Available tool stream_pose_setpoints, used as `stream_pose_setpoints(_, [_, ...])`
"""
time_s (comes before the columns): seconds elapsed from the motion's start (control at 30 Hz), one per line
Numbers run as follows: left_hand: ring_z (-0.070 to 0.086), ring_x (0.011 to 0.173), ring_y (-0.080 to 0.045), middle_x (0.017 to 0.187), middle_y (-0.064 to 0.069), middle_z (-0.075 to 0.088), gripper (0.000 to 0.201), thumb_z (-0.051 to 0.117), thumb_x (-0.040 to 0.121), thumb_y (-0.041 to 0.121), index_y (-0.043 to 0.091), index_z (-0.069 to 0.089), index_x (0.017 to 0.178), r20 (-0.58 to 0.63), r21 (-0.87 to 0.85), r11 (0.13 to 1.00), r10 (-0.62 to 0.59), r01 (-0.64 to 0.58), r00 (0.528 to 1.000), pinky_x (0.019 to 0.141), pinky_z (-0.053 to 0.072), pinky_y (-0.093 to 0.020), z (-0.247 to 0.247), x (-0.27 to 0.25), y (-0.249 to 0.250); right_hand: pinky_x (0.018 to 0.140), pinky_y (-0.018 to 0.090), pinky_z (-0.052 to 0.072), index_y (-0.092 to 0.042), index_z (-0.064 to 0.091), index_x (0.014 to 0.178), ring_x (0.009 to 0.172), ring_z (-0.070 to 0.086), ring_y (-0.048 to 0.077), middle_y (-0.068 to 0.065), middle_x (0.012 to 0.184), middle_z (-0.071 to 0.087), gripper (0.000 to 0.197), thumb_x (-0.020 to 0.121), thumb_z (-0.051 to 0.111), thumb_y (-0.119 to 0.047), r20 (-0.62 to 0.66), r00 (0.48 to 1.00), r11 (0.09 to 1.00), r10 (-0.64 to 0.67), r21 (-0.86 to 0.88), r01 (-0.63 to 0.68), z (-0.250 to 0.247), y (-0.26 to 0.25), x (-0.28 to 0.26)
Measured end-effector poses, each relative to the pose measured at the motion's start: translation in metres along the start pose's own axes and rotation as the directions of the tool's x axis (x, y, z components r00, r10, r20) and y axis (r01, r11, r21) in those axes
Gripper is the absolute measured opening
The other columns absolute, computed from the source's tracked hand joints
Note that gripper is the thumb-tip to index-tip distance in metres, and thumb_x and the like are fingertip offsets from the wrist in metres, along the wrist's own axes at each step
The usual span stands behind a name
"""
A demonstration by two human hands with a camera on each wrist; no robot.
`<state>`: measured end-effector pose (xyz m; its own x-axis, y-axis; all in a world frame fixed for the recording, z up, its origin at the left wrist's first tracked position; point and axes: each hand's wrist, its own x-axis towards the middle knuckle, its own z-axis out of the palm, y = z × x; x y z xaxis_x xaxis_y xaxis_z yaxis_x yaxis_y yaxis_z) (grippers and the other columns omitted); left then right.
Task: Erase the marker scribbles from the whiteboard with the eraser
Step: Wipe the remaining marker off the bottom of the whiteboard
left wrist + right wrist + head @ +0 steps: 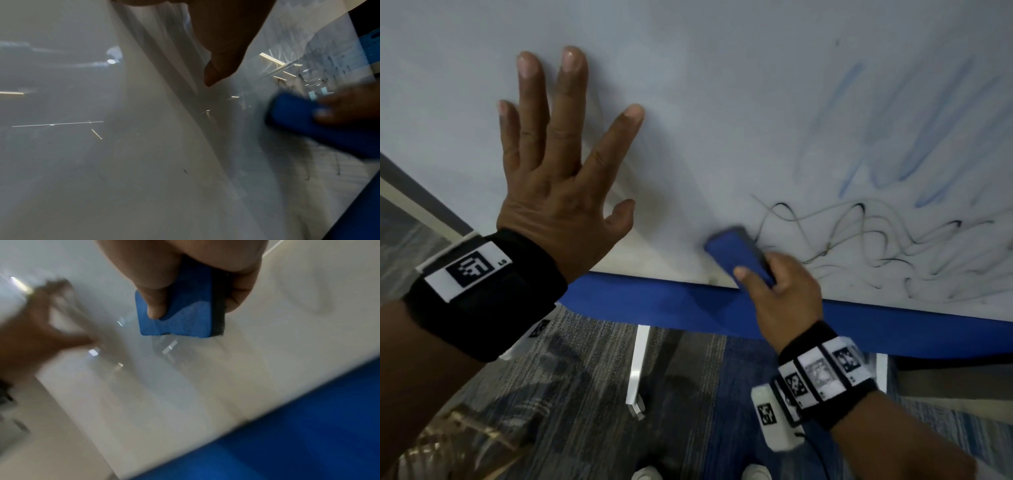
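A whiteboard (705, 85) fills the upper head view. Black scribbles (876, 246) run along its lower right, with smeared blue strokes (893, 137) above them. My right hand (780, 291) grips a blue eraser (736, 257) and holds its dark felt side against the board at the left end of the black scribbles. The right wrist view shows the eraser (185, 313) pinched between thumb and fingers. My left hand (558, 164) lies flat on the board to the left, fingers spread and straight. In the left wrist view the eraser (304, 123) is blurred at the right.
A blue band (671, 308) runs along the board's lower edge. Below it stand white stand legs (638, 370) on grey and blue carpet (585, 394). The toes of white shoes (647, 474) show at the bottom.
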<state>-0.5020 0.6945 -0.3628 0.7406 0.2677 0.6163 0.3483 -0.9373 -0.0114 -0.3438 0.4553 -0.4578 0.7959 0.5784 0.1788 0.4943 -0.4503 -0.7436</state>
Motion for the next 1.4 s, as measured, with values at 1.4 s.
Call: stream_pose_setpoints(1.4, [0.022, 0.145, -0.061, 0.163, -0.017, 0.028, 0.096, 0.075, 0.064, 0.004, 0.018, 0.044, 0.155, -0.038, 0.127, 0.982, 0.148, -0.142, 0.988, 0.114, 0.022, -0.075, 0.017, 0.005, 0.067, 0.058, 0.016, 0.033, -0.013, 0.052, 0.07, 0.068, 0.051, 0.006, -0.005, 0.07, 0.054, 0.037, 0.087, 0.065, -0.043, 0.021, 0.999, 0.996, 0.033, 0.08, -0.034, -0.043, 0.008, 0.004])
